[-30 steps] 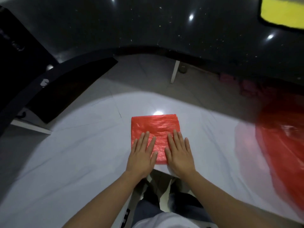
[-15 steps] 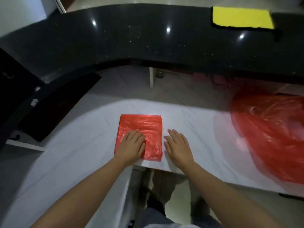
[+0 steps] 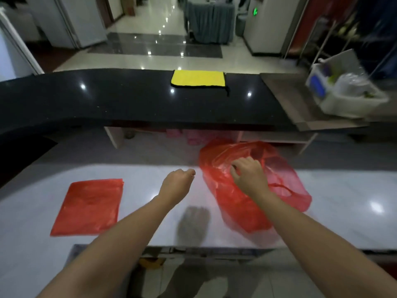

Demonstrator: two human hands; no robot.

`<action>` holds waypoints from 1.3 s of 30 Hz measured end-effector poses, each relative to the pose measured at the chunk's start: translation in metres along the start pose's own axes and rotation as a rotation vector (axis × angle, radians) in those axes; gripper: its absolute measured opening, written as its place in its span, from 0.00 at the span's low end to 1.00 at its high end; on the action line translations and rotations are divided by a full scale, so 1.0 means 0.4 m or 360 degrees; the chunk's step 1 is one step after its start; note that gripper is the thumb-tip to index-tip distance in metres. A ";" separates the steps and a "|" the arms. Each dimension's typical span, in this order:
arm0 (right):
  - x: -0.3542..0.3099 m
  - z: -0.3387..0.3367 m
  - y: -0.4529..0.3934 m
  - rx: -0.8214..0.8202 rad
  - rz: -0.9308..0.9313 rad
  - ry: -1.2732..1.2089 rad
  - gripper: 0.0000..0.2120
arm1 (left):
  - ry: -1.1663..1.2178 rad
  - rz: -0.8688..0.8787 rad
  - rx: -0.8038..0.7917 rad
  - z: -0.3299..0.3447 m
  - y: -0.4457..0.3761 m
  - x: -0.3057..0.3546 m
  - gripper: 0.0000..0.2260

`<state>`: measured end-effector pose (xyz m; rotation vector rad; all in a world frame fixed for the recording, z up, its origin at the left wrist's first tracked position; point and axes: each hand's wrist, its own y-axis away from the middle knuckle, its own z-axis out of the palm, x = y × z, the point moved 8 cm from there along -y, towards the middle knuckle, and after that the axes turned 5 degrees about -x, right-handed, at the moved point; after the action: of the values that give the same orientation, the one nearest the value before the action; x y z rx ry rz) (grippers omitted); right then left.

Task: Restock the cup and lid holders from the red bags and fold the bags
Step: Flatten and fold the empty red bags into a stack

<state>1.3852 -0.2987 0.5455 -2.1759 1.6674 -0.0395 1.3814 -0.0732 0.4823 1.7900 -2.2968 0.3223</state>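
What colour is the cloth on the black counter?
Yellow with a dark edge: the cloth, clearest in the head view.

No readable text, label, brand or number anywhere; distant green sign illegible.

A yellow cloth (image 3: pixel 198 78) lies flat on the black counter (image 3: pixel 107 100) beyond the white tabletop (image 3: pixel 150 186), a white bin (image 3: pixel 352 100) at far right.

Folded bag (image 3: pixel 89 206) lies left of loose bag (image 3: pixel 253 186) on counter (image 3: pixel 343 211).
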 end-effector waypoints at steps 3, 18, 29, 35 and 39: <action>0.147 -0.073 0.029 0.0022 0.0117 0.0005 0.02 | 0.0129 -0.0008 0.0134 -0.018 -0.050 0.126 0.16; 0.326 0.009 0.100 -0.0368 0.0638 -0.0555 0.10 | 0.0663 -0.0642 -0.0244 0.069 -0.195 0.196 0.10; 0.334 0.145 0.045 -0.0351 0.1270 -0.1034 0.26 | 0.0691 -0.0554 -0.0237 0.093 -0.146 0.081 0.04; 0.351 0.126 0.059 -0.0272 0.1236 -0.0795 0.10 | 0.0817 -0.0677 -0.0155 0.103 -0.170 -0.027 0.07; 0.391 0.031 0.123 0.0010 0.1336 -0.0701 0.15 | 0.1009 -0.0915 -0.0244 0.163 -0.195 -0.061 0.12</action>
<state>1.3882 -0.4512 0.4846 -1.1974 2.1188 0.6094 1.4610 -0.0889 0.4163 1.8291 -1.2927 0.4995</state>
